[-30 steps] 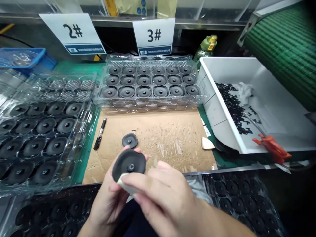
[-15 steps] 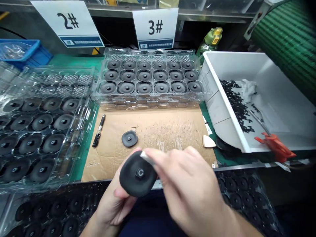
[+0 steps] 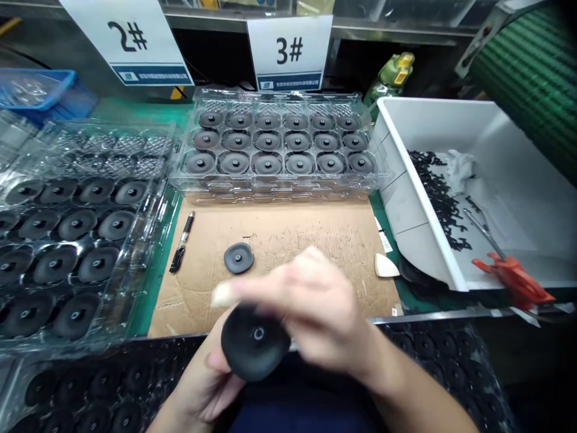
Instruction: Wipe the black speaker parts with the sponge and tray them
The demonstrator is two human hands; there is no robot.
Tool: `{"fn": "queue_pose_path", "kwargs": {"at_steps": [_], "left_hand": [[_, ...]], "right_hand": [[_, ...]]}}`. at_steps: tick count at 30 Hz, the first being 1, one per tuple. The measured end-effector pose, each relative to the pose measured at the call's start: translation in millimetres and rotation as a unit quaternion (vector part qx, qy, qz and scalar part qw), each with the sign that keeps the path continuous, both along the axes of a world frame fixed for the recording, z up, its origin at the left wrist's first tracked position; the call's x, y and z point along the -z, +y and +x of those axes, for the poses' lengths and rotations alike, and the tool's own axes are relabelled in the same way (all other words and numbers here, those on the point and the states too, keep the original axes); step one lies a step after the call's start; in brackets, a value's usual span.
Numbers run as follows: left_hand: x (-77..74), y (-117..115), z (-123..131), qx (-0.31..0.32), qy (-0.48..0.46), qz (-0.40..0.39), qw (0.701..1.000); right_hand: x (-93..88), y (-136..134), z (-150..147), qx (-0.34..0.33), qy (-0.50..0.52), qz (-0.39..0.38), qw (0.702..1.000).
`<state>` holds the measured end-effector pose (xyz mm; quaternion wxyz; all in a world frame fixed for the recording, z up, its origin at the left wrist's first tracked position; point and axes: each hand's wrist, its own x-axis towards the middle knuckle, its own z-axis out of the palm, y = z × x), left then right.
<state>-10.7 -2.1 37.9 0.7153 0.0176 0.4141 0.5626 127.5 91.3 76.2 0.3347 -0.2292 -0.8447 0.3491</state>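
My left hand [image 3: 211, 373] grips a black rounded-square disc [image 3: 255, 358] from the left and below, thumb on its edge. The disc is tilted toward me and shows a small hub with a hole. Over its upper edge passes my right hand [image 3: 311, 307], blurred by motion, fingers pinched together. A small pale piece [image 3: 224, 293] shows at its fingertips; the blur hides its kind. A second black disc [image 3: 238, 257] lies on the cardboard sheet [image 3: 288, 225]. To its left rests a black pen [image 3: 183, 242], and a pale wedge-shaped piece [image 3: 386, 266] lies at the right.
Stacked clear trays [image 3: 279, 180] of black discs stand at the back. More filled trays [image 3: 97, 225] are at the left. A white bin [image 3: 417, 228] at the right holds small black parts and an orange-handled tool [image 3: 518, 279]. Other disc trays [image 3: 103, 385] lie below the table edge.
My right hand has swept left and slightly up across the disc's upper edge. The disc in my left hand has shifted slightly down.
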Motion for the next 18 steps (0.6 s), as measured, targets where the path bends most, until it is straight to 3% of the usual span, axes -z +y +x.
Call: {"fn": "queue_pose_path", "kwargs": {"at_steps": [2,4,8,10,12,15,16,18], "left_hand": [[-2.1,3.6,-3.2,0.041,-0.061,0.015,0.997],[-2.6,5.8,-6.6,0.066,-0.118,0.035,0.990],[2.3,6.2,-11.8,0.064,-0.149,0.048,0.986],[5.2,5.4,-12.3,0.065,-0.155,0.051,0.985],[6.9,4.6,-10.9,0.069,-0.155,0.058,0.984],[6.7,4.2,-6.1,0.047,-0.132,0.068,0.988],[6.2,4.3,-4.8,0.040,-0.116,0.066,0.990],[5.3,4.2,-3.9,0.042,-0.083,0.049,0.994]], "right_hand": [[19.4,4.9,7.9,0.118,0.007,-0.099,0.988],[46.7,1.1,16.0,0.181,-0.030,-0.175,0.967],[99.9,-24.1,27.6,0.126,-0.130,-0.194,0.964],[105.9,-30.8,31.3,0.118,-0.146,-0.196,0.963],[90.6,-29.4,32.4,0.155,-0.132,-0.206,0.957],[42.1,-23.9,24.6,0.236,-0.050,-0.168,0.956],[25.7,-24.3,19.1,0.239,-0.019,-0.127,0.963],[1.5,-29.2,6.2,0.172,0.025,-0.030,0.984]]}}
